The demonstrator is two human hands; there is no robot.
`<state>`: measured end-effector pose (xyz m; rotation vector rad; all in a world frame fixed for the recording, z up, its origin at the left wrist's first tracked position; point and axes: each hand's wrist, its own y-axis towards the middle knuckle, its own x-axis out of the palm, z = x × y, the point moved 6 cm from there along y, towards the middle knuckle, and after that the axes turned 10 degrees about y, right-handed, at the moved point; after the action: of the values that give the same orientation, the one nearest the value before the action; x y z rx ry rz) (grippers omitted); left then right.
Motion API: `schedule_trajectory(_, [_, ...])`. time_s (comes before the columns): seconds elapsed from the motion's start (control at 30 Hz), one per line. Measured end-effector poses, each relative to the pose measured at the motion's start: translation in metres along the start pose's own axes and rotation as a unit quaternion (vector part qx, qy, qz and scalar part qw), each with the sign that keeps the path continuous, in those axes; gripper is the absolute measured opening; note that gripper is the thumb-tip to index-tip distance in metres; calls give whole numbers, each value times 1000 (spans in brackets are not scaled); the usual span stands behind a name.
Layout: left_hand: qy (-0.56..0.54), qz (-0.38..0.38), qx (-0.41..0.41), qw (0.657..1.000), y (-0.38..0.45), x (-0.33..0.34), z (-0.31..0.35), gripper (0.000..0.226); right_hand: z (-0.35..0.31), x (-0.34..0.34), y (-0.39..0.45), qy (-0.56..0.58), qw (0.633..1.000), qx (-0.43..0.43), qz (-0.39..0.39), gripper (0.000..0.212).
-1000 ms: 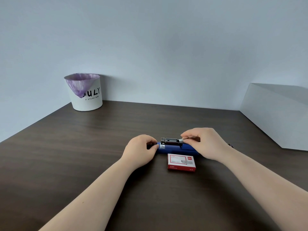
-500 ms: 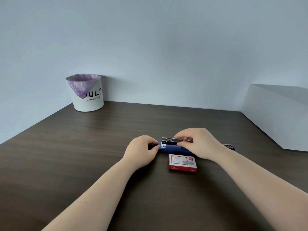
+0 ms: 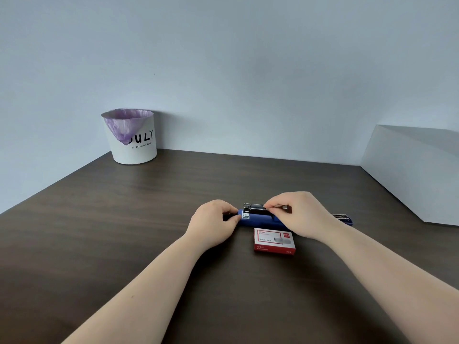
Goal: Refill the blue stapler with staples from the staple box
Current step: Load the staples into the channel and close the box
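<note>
The blue stapler lies flat and swung open across the middle of the dark table, its far end showing past my right wrist. My left hand grips the stapler's left end. The fingertips of my right hand pinch a thin metal piece over the raised metal staple channel; whether it is a strip of staples I cannot tell. The red and white staple box lies shut-looking just in front of the stapler, touching neither hand.
A white bin with a purple liner stands at the back left against the wall. A large white box occupies the right side. The dark wooden table stretches to its left edge.
My right hand has slid leftward along the metal channel, its fingertips now pinching nearer the channel's middle. The left hand and the staple box have stayed where they were.
</note>
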<state>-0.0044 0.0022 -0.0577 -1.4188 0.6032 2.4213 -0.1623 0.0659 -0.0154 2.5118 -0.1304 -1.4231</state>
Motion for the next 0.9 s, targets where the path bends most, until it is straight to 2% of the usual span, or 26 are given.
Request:
schedule_trajectory(0.3, [-1,2,2,1000,-1,0,1,25,-8,8,2,2,999,-31,-16,28])
schedule_trajectory(0.53, [0,3,1,1000,-1,0,1,24,-3,6,-5,26,999,-22,-25,35])
schedule_trajectory(0.67, [-2,3,3,1000,-3,0,1,23,4,-9,-9,47,999,7,20,29])
schedule_trajectory(0.73, [-1,7,6,1000,-3,1,0,22,14,-20,-12,-5,999,22,35,29])
schedule_trajectory(0.83, [0,10,3,1000,-2,1,-1,22,38,-25,-21,-110,987,104,-50,52])
schedule_trajectory(0.9, [5,10,4,1000,-2,1,-2,23,52,-24,-27,-142,973,146,-107,43])
